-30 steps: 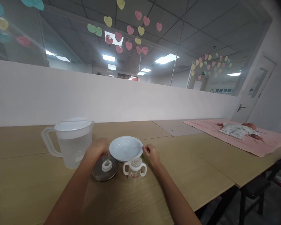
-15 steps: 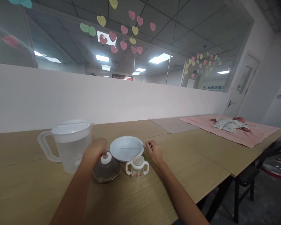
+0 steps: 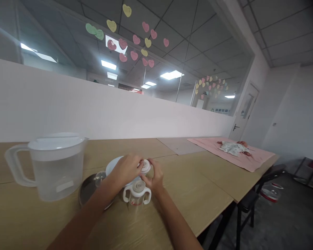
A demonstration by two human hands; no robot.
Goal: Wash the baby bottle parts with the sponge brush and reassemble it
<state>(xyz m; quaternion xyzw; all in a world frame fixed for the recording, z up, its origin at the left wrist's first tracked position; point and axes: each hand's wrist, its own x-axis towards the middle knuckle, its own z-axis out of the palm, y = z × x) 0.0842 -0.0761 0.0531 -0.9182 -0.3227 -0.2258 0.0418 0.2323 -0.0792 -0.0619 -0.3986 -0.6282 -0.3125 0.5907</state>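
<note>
My left hand (image 3: pixel 127 169) reaches across a white bowl (image 3: pixel 113 165), its fingers bent at a white round bottle collar (image 3: pixel 145 166). From the other side, the thumb and fingers of my right hand (image 3: pixel 155 177) close around the same collar. Just below the hands stands a clear bottle with two white handles (image 3: pixel 137 194) and a pale top. Partly behind my left forearm lies a round steel dish (image 3: pixel 87 191), with a small clear dome-shaped cap (image 3: pixel 100 178) in it. My left hand and forearm hide much of the bowl.
A large translucent pitcher with a white lid (image 3: pixel 57 166) stands at the left. On the far right of the wooden table (image 3: pixel 195 184), a baby doll (image 3: pixel 233 147) lies on a pink cloth (image 3: pixel 250 161). A black chair (image 3: pixel 246 205) stands beside the table's right edge.
My left hand has moved right from the steel dish with the white collar, and my right hand now meets it there. The clear cap now shows in the dish. The view has turned right.
</note>
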